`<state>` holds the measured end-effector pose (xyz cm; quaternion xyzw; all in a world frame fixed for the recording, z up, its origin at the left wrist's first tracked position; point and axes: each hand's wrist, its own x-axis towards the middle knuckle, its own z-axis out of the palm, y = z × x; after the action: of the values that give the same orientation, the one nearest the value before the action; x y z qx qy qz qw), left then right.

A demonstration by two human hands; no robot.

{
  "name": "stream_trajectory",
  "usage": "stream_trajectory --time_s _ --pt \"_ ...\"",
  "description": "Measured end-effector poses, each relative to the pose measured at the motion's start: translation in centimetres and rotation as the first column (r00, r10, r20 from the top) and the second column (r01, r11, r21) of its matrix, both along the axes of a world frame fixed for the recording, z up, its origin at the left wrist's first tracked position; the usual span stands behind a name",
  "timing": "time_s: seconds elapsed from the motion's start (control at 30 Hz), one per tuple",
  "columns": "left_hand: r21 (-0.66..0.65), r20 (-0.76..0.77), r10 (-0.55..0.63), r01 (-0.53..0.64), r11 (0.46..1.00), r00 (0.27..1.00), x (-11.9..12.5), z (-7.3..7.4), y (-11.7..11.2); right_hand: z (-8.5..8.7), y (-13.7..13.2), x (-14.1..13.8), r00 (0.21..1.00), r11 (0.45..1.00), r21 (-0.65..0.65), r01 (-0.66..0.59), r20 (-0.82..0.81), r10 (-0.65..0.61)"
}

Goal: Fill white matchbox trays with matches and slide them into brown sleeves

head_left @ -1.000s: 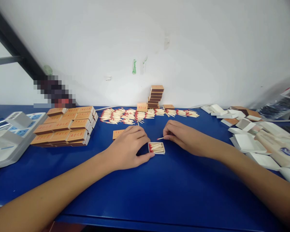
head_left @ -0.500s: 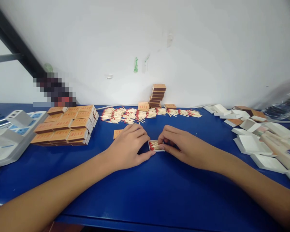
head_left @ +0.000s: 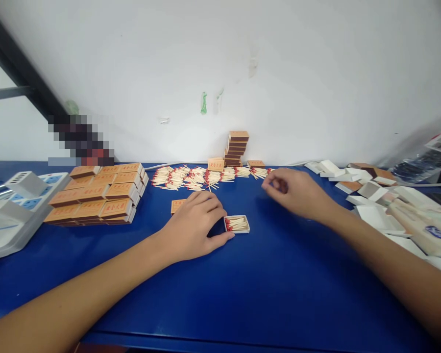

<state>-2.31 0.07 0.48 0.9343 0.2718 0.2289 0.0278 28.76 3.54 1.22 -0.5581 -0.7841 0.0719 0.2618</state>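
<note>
A shallow, rectangular white tray point(head_left: 248, 227) sits on the glossy blue counter point(head_left: 220, 304), packed with slim wooden matches point(head_left: 238, 223), red heads mostly leftward. Your left hand point(head_left: 193, 226) arches beside it, thumb and forefinger spread around its left end, holding it. Your right hand point(head_left: 293, 191) hovers near the loose matches point(head_left: 169, 177), fingers curled; whether they pinch one, I cannot tell.

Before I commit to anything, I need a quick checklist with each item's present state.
1. Left hand at the tray: ok, thumb and forefinger at its left end.
2. Tray open side up on the blue table: ok.
3. Heads of the matches inside toward the left: ok.
4. Right hand clear of the tray: ok.
5. Right fingertips empty: cannot tell.
6. Matchbox stack squarely aligned: not ok, boxes offset.
</note>
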Motion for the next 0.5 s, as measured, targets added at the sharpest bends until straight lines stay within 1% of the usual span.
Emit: stream_trajectory --time_s 0.07,0.1,0.17,0.23,0.3,0.43,0.5 --pt "0.002 0.001 -0.003 0.003 1.000 1.000 0.0 0.0 0.0 -0.8 1.9 2.6 0.983 0.983 0.087 0.162 0.070 -0.168" --pt "0.001 0.000 -0.002 0.002 1.000 1.000 0.0 -0.1 0.0 -1.2 2.7 3.7 0.973 0.975 0.105 0.195 0.101 -0.206" --pt "-0.002 -0.006 -0.004 0.004 1.000 1.000 0.0 -0.1 -0.1 -1.9 3.8 5.5 0.966 0.974 0.112 0.199 0.144 -0.214" --pt "-0.004 -0.014 -0.004 0.004 1.000 1.000 -0.1 -0.1 -0.1 -2.4 4.3 6.5 0.968 0.981 0.089 0.175 0.167 -0.188" --pt "-0.006 -0.015 -0.003 0.003 1.000 1.000 -0.1 0.0 -0.1 -2.6 4.5 6.7 0.970 0.984 0.075 0.159 0.175 -0.170" --pt "-0.010 -0.006 -0.004 0.004 1.000 1.000 -0.1 0.0 -0.1 -2.9 4.4 6.3 0.971 0.983 0.106 0.148 0.176 -0.165" --pt "-0.008 -0.004 -0.002 0.002 1.000 1.000 0.0 0.0 -0.1 -3.0 4.4 6.1 0.972 0.984 0.097 0.151 0.166 -0.166"
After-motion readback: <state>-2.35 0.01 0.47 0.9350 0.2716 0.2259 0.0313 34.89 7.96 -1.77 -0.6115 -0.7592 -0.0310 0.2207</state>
